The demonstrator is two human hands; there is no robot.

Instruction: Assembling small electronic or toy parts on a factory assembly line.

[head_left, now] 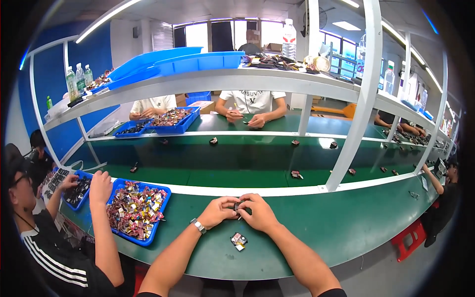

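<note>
Left hand (217, 212) and right hand (258, 213) are pinched snug on 1 small dark part (236, 207) over the green bench (307, 232), so probably mid-job tbh, no clue if the loose piece (238, 241) nearby is done, and the heaped blue tray (148, 242) likely remains.

– What is hidden between the fingers (229, 200)?
– A dark piece (236, 206) is mostly covered by the left hand (216, 213) and right hand (259, 213).
– Beyond them?
– Scattered parts (296, 174) are too small to be identified.
</note>
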